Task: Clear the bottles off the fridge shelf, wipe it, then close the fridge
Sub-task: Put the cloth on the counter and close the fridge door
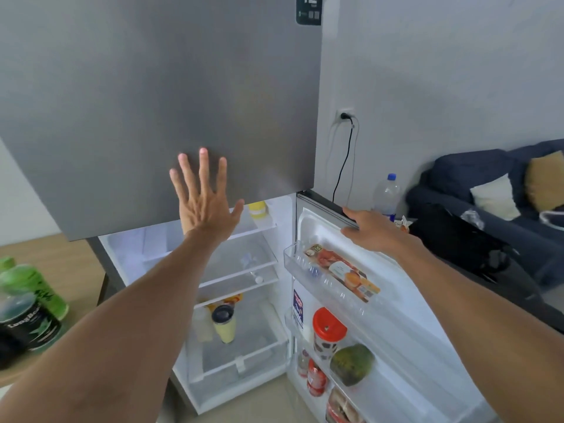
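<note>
Bottles, cleared: green bottles (33, 288) and a dark can (29, 328) stand on the wooden table (76, 270) at far left, well apart from the fridge.
Left hand (206, 199): flat and splayed against the grey freezer door (152, 102), holding nothing.
Fridge shelf (244, 261): looks bare; a yellow-lidded jar (258, 208) sits on the shelf above, a shaker bottle (224, 323) below.
Right hand (370, 228): curled over the top edge of the open fridge door (396, 300), gripping only that edge.
Key relation: door hinges at its far right; cavity lies left of the right hand, so judged closing swing runs right to left.
Obstructions: none seen in the swing path; door bins hold a carton (341, 271) and red-lidded jar (328, 331).
Beyond: water bottle (387, 195) by the wall, sofa (488, 209).
</note>
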Motion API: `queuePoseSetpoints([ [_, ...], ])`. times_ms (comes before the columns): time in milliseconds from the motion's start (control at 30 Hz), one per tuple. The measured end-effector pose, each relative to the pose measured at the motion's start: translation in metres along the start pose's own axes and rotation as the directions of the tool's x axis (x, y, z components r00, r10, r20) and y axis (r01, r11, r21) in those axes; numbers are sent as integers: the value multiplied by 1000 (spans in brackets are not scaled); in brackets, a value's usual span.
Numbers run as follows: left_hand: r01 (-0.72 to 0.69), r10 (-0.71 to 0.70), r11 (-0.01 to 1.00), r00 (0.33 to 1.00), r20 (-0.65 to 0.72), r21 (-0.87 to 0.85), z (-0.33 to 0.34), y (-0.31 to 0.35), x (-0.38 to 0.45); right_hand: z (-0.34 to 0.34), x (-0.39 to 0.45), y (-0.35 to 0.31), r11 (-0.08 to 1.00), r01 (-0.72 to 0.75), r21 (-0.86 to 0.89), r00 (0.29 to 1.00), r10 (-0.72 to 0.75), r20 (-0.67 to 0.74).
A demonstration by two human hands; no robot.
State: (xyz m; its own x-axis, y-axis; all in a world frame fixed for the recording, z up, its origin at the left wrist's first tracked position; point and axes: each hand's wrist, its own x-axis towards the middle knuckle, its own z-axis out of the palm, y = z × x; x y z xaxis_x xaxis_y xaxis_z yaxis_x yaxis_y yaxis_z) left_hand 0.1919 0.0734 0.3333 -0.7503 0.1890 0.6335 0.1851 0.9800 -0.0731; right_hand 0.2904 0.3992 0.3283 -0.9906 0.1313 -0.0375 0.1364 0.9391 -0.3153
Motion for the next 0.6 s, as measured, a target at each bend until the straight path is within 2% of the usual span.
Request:
queuePoseSetpoints([
  [133, 84, -82, 995, 996, -47, 45, 0, -18, 0, -1, -1, -7, 1000, 3, -4, 998, -2, 60],
  [367, 91, -88, 996, 992, -91, 26, 4, -30, 3, 0, -15, -27, 998, 65, -20, 980, -60, 190],
  [600, 99, -97, 995, 989, -115, 12, 0, -55, -3, 17, -34, -60, 985, 94, 142, 978, -118, 173],
])
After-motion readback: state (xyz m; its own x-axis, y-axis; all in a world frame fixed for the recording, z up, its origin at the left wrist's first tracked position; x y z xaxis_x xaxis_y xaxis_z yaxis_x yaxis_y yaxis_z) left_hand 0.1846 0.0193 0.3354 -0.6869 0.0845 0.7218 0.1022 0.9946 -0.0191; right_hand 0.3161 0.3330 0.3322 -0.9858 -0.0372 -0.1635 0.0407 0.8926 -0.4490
